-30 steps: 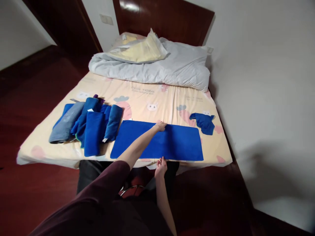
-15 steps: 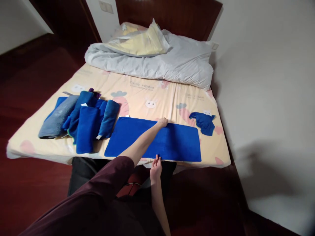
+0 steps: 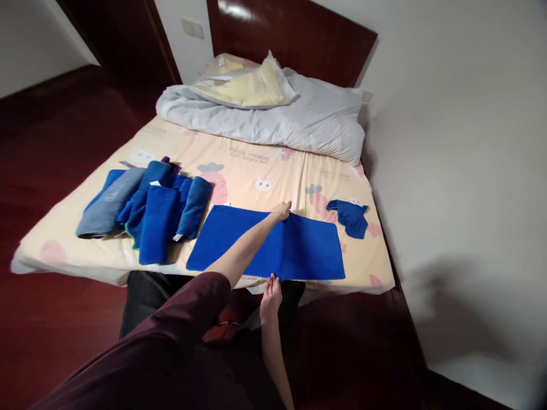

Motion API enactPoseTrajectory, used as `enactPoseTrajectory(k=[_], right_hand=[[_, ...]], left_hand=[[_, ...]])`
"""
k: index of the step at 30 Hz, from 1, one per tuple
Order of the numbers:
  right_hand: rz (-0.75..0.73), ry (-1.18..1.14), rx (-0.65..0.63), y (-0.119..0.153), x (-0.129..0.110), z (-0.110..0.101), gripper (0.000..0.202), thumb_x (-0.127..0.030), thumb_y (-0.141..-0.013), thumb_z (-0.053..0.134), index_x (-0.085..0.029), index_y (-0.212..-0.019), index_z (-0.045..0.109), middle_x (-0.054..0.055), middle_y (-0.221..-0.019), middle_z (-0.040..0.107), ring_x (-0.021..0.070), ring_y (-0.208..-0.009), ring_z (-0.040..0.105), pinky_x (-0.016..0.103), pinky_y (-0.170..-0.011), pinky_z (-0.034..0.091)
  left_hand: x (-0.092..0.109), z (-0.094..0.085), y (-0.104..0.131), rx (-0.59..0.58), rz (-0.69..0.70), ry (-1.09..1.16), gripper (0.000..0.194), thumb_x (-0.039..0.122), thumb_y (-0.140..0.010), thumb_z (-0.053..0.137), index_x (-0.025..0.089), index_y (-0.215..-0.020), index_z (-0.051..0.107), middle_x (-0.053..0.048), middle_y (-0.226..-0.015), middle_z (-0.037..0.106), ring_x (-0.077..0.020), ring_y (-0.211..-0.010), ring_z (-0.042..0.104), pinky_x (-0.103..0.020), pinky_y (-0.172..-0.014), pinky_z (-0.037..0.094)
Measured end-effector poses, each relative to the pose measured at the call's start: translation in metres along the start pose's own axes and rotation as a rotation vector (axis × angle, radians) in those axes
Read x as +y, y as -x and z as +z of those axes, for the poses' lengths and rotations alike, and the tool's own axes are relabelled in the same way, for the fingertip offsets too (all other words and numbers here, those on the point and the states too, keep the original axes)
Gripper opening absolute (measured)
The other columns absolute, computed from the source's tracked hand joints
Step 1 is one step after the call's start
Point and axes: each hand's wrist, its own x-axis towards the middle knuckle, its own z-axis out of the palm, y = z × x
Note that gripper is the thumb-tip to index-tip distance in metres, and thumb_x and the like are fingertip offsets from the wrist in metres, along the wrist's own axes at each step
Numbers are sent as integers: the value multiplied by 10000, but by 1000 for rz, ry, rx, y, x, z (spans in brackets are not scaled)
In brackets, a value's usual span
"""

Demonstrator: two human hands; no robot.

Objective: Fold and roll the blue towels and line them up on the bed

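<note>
A blue towel (image 3: 239, 239) lies spread in a long rectangle along the front of the bed. My left hand (image 3: 281, 210) reaches across it and pinches its far edge near the middle. At the near edge, my right hand (image 3: 270, 296) grips the towel from below, palm up, fingers closed on the hem. Between the two hands the cloth rises into a slight ridge, its right part shaded. Several rolled or folded blue towels (image 3: 158, 222) lie heaped to the left, with a grey-blue one (image 3: 111, 202) among them.
A small crumpled blue cloth (image 3: 351, 217) lies right of the towel on the patterned bed sheet (image 3: 265, 165). A white quilt (image 3: 325, 114) and a pale yellow pillow (image 3: 248, 85) are bunched by the wooden headboard (image 3: 294, 34). The wall (image 3: 461, 171) runs close along the right side.
The towel now bends up into a ridge between my hands, where it lay flatter before. Both hands keep to its far and near edges. The view has shifted slightly.
</note>
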Motion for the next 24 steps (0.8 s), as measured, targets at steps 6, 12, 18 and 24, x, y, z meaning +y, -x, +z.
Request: enactPoseTrajectory(k=[6,12,18,24], right_hand=[[-31,-198,381,1,-2,15,525,-885,-695,535,-443,-879,750,-64,-862,767,314,-1187,641,504,-1024,457],[-67,-1,225,11,-30,1,564,-923,-713,507,-440,-824,777,-50,-677,711,286,-1083,676,518,-1035,462],[-185,-9,590,5,-56,2,611,-930,-678,524,-377,-832,734,-51,-736,731,284,-1057,690,463,-948,540],[-399,71,870,-16,-135,-24,571,-724,-721,684,-281,-1079,652,64,-1060,767,316,-1067,705,444,-855,603]], left_hand=[[6,-25,16,90,55,79,314,223,-946,520,163,-1247,589,-159,-1155,658,-261,-1083,662,-329,-925,511],[13,-54,32,174,95,153,277,186,-934,525,145,-1189,624,-143,-1051,702,-238,-1002,683,-309,-881,514],[10,-85,52,249,122,244,226,179,-913,550,135,-1100,670,-106,-929,740,-194,-823,692,-289,-827,519],[2,-133,86,365,141,346,204,171,-902,558,115,-1049,689,-117,-954,742,-194,-829,682,-290,-808,520]])
